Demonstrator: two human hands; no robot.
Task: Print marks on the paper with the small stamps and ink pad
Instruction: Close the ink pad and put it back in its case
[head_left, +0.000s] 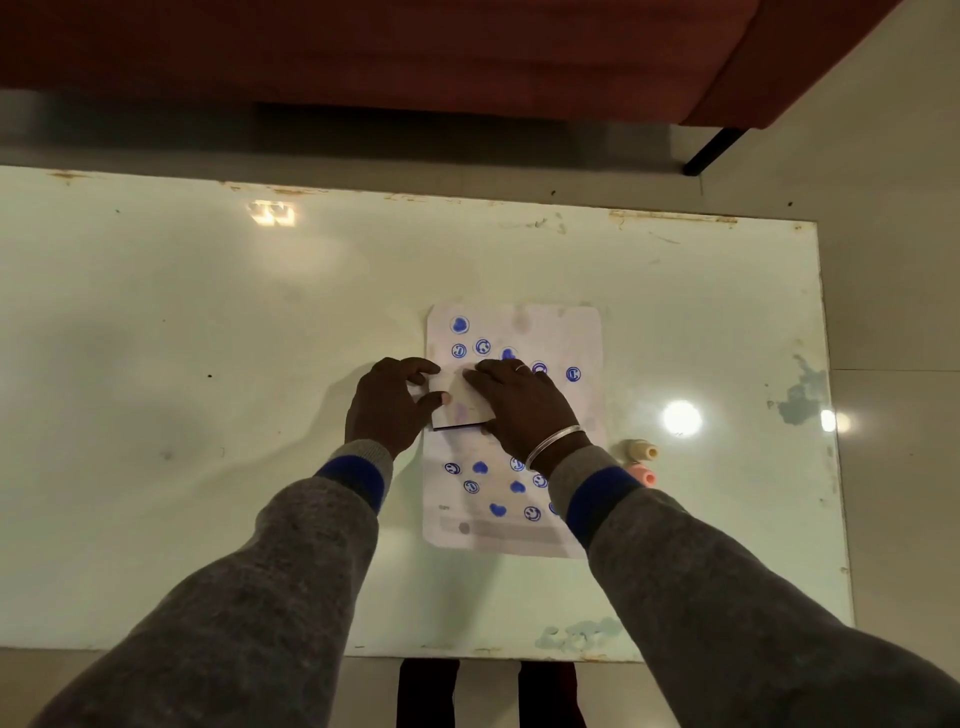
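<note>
A white sheet of paper (571, 332) lies on the table, printed with several blue hearts and smiley marks. Over its middle sits the ink pad (461, 410), a small flat case with a pale lid and dark base. My left hand (387, 402) grips the pad's left side with thumb and fingers. My right hand (524, 405) rests on the lid from the right, fingers over its top edge. Two small stamps lie just right of the paper: a cream one (640, 450) and a pink one (643, 475).
The table (208, 364) is pale glossy glass with worn edges and glare spots at the right. A red-brown sofa (415, 52) with a black leg stands beyond the far edge. The right table edge runs near the stamps.
</note>
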